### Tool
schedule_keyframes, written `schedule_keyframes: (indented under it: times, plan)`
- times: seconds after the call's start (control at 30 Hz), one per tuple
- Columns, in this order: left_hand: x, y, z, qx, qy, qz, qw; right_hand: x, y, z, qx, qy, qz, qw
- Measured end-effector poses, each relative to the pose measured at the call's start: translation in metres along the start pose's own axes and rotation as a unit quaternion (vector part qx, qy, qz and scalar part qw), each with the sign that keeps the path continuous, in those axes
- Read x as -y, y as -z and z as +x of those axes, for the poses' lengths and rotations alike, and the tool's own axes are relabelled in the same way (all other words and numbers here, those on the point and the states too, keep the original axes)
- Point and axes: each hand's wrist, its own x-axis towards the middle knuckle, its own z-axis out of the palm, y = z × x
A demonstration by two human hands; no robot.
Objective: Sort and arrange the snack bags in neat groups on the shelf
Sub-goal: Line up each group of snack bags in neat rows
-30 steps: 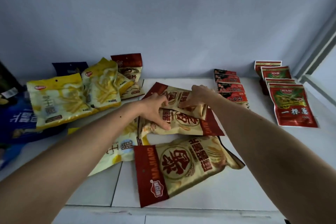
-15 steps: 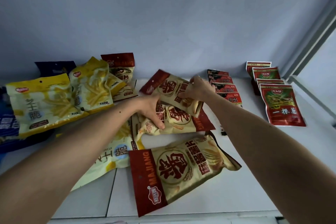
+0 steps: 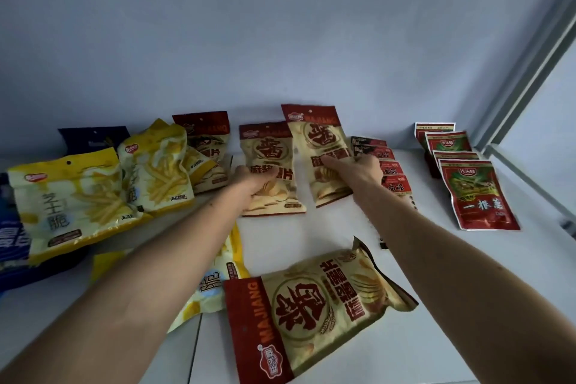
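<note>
Two tan-and-red chip bags are held upright side by side toward the back of the white shelf [image 3: 327, 227], long axes running up and down, red header bands uppermost and printed faces toward the camera. The left chip bag [image 3: 269, 165] is gripped at its lower half by the left hand [image 3: 254, 184], the fingers curled around its near-left edge. The right chip bag [image 3: 322, 150], just beside the left chip bag and standing slightly higher and tilted a little, is held by the right hand [image 3: 358, 171], whose fingers are pressed across its front while the thumb cannot be seen. Nearer the camera than the left chip bag, a third chip bag [image 3: 311, 305] of the same print lies flat, its long axis running across the shelf and its red header pointing left. Left of the left chip bag, a fourth chip bag [image 3: 205, 150] leans at the back, partly covered by two yellow fry bags [image 3: 109, 190] that stand in a row. A further yellow bag [image 3: 218, 277] lies flat under the left forearm. Right of the left chip bag, beyond the right hand, a column of small red-and-black packets [image 3: 386, 165] is laid out, and further right a column of red-and-green packets [image 3: 477, 193] overlaps toward the front. Blue bags [image 3: 12, 243] are seen at the far left edge.
</note>
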Motion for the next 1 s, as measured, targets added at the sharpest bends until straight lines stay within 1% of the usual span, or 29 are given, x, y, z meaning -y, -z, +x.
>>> schedule_keyframes:
  times: [0.03,0.1,0.13,0.2,0.23,0.27,0.3,0.33,0.37,0.47,0.53,0.6,0.67,0.73,0.8,0.87,1.0]
  plan:
    - [-0.001,-0.005,-0.001,-0.004,0.009,-0.035,0.999,-0.004,-0.004,-0.004,0.009,-0.009,0.004,1.000]
    - [-0.001,-0.011,0.000,-0.013,0.024,-0.058,0.998,-0.013,-0.011,-0.014,0.023,-0.022,0.007,0.999]
    - [-0.002,-0.013,0.003,-0.010,0.035,-0.088,0.995,-0.018,-0.015,-0.019,0.029,-0.028,0.005,0.999]
    - [-0.004,-0.018,0.011,0.018,0.077,-0.199,0.977,-0.028,-0.023,-0.026,0.038,-0.036,0.003,0.999]
    - [-0.003,-0.019,0.016,0.037,0.081,-0.235,0.968,-0.032,-0.027,-0.029,0.043,-0.039,-0.002,0.998]
    - [-0.002,-0.022,0.021,0.064,0.063,-0.251,0.964,-0.036,-0.031,-0.033,0.046,-0.040,-0.010,0.998]
    - [-0.003,-0.023,0.022,0.091,0.049,-0.250,0.963,-0.039,-0.035,-0.035,0.048,-0.038,-0.024,0.998]
    - [-0.005,-0.025,0.017,0.103,0.037,-0.222,0.969,-0.041,-0.040,-0.036,0.049,-0.031,-0.051,0.997]
    - [-0.006,-0.025,0.014,0.117,0.021,-0.210,0.971,-0.044,-0.043,-0.037,0.046,-0.021,-0.095,0.994]
    - [-0.005,-0.031,0.015,0.149,-0.028,-0.222,0.963,-0.046,-0.047,-0.042,0.036,0.014,-0.194,0.980]
    - [-0.004,-0.039,0.012,0.152,-0.031,-0.201,0.967,-0.044,-0.046,-0.044,0.037,0.016,-0.226,0.973]
    - [-0.004,-0.044,0.011,0.147,-0.035,-0.168,0.974,-0.044,-0.045,-0.041,0.037,0.019,-0.227,0.973]
    - [-0.005,-0.045,0.017,0.167,-0.030,-0.151,0.974,-0.044,-0.044,-0.038,0.035,0.035,-0.210,0.976]
    - [-0.007,-0.044,0.022,0.190,-0.026,-0.133,0.972,-0.042,-0.043,-0.036,0.034,0.051,-0.228,0.972]
    - [-0.007,-0.044,0.025,0.197,-0.032,-0.120,0.973,-0.042,-0.042,-0.033,0.035,0.054,-0.251,0.966]
    - [-0.006,-0.043,0.028,0.194,-0.041,-0.114,0.973,-0.045,-0.044,-0.031,0.047,0.046,-0.263,0.963]
    - [-0.002,-0.044,0.031,0.156,-0.075,-0.118,0.978,-0.044,-0.044,-0.030,0.056,0.046,-0.285,0.956]
